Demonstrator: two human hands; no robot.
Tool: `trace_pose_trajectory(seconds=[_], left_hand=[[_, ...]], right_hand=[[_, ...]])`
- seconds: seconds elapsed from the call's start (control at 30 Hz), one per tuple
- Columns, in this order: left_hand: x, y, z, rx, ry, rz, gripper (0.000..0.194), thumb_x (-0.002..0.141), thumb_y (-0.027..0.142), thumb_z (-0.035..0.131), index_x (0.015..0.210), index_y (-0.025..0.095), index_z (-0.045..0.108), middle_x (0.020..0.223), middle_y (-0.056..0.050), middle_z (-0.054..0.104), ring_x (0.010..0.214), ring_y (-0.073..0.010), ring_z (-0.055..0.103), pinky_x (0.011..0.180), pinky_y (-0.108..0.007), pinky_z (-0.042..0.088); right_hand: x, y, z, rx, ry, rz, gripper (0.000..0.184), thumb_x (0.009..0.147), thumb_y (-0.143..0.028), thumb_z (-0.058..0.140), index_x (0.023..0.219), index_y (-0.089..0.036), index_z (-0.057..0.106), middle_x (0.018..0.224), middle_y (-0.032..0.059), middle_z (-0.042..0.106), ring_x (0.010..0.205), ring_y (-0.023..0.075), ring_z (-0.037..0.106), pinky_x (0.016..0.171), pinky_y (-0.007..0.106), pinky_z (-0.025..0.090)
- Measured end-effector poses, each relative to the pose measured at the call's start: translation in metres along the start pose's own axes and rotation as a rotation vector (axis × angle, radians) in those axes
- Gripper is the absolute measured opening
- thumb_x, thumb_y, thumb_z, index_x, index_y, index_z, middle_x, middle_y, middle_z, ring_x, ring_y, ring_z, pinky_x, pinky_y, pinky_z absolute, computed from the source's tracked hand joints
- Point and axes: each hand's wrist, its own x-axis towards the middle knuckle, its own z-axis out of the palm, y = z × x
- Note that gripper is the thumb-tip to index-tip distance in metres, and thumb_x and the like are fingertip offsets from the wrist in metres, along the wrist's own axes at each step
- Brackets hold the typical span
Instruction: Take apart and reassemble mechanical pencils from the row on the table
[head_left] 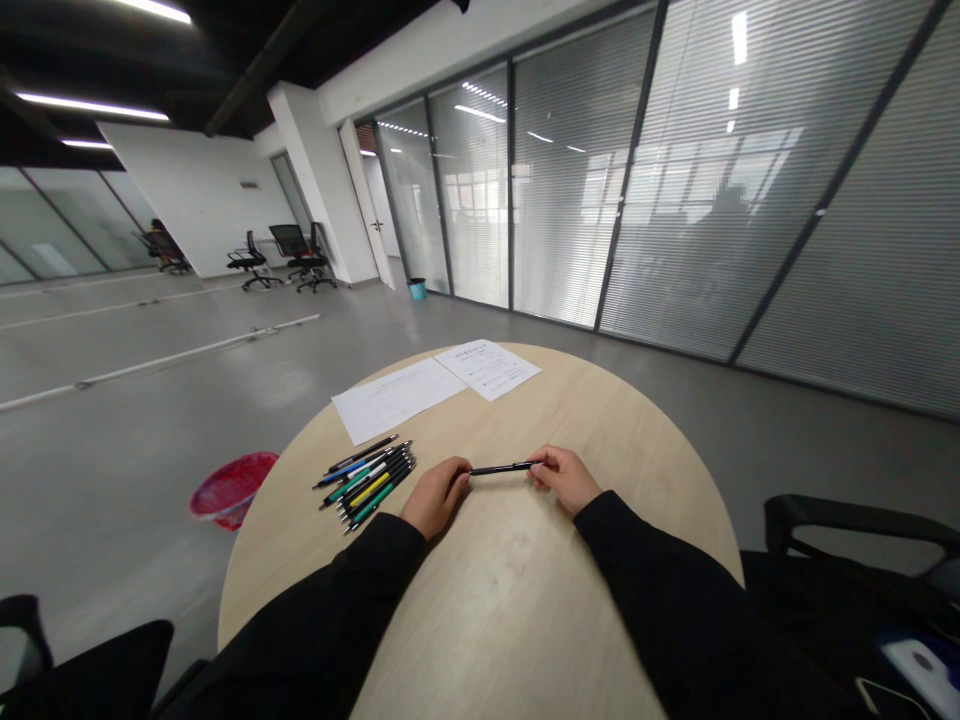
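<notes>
A slim black pen point(501, 469) lies level above the pale wood round table point(607, 430), held between my two hands. My left hand point(436, 497) pinches its left end, and my right hand point(565, 478) holds its right end in the fingertips. Just left of my left hand lies a bundle of several pens point(367, 482) with black, blue, yellow and green barrels, side by side. Beyond the hands are two white printed sheets point(397, 400), point(487, 368), lying flat.
A red plastic basket point(231, 489) stands on the grey floor left of the table. Black office chairs point(298, 255) stand by the far wall. Chair backs or armrests point(855, 530) rise at the near right, with a dark bag and a phone beside them.
</notes>
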Motion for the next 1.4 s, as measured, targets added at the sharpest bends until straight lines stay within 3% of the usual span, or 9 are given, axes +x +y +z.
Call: trace_pose_trajectory(seconds=[0.23, 0.43, 0.57, 0.83, 1.07, 1.4], left_hand=[[0.0, -0.001, 0.0008, 0.001, -0.002, -0.011, 0.022, 0.097, 0.033, 0.041, 0.097, 0.019, 0.058, 0.092, -0.006, 0.067, 0.083, -0.0195, 0.062, 0.077, -0.031, 0.047], [-0.0013, 0.0012, 0.0002, -0.005, 0.008, -0.027, 0.02, 0.093, 0.03, 0.05, 0.11, 0.02, 0.055, 0.086, -0.002, 0.067, 0.076, -0.0177, 0.062, 0.074, -0.03, 0.047], [-0.001, 0.0016, -0.0006, -0.009, -0.008, -0.003, 0.014, 0.093, 0.029, 0.05, 0.1, 0.02, 0.058, 0.088, -0.003, 0.067, 0.077, -0.0175, 0.061, 0.073, -0.029, 0.047], [0.0001, -0.0001, -0.001, 0.002, -0.001, 0.004, 0.024, 0.096, 0.035, 0.044, 0.099, 0.019, 0.061, 0.094, -0.007, 0.069, 0.085, -0.0202, 0.063, 0.08, -0.033, 0.049], [0.0007, 0.0002, -0.0012, 0.022, 0.003, 0.002, 0.03, 0.098, 0.038, 0.039, 0.095, 0.019, 0.063, 0.089, -0.007, 0.07, 0.081, -0.0203, 0.064, 0.076, -0.032, 0.05], [-0.0003, 0.0001, -0.0004, 0.014, 0.048, 0.0, 0.023, 0.094, 0.033, 0.047, 0.1, 0.018, 0.063, 0.093, -0.007, 0.07, 0.083, -0.0195, 0.064, 0.078, -0.031, 0.05]], right_hand=[[0.0016, 0.0052, -0.0014, -0.074, -0.027, 0.002, 0.018, 0.07, -0.029, 0.064, 0.084, -0.017, 0.063, 0.067, -0.0006, 0.064, 0.057, 0.0129, 0.057, 0.056, 0.025, 0.046], [0.0023, 0.0071, -0.0028, -0.156, -0.022, -0.017, 0.017, 0.072, -0.029, 0.063, 0.085, -0.018, 0.063, 0.064, -0.0016, 0.062, 0.057, 0.0131, 0.056, 0.056, 0.024, 0.045], [0.0031, 0.0094, -0.0038, -0.183, -0.029, -0.02, 0.016, 0.073, -0.029, 0.062, 0.084, -0.018, 0.063, 0.064, -0.0013, 0.062, 0.057, 0.0133, 0.056, 0.056, 0.025, 0.045], [0.0012, 0.0048, -0.0031, -0.099, -0.056, -0.012, 0.015, 0.073, -0.03, 0.063, 0.083, -0.018, 0.061, 0.065, -0.0018, 0.062, 0.056, 0.0125, 0.055, 0.056, 0.024, 0.044], [0.0001, 0.001, -0.0024, -0.069, -0.042, -0.016, 0.016, 0.073, -0.03, 0.065, 0.082, -0.018, 0.061, 0.067, -0.0011, 0.064, 0.057, 0.0128, 0.057, 0.056, 0.024, 0.044], [0.0012, 0.0033, -0.0013, -0.02, -0.017, -0.022, 0.016, 0.072, -0.03, 0.066, 0.081, -0.017, 0.061, 0.067, -0.0005, 0.063, 0.057, 0.0124, 0.057, 0.055, 0.024, 0.044]])
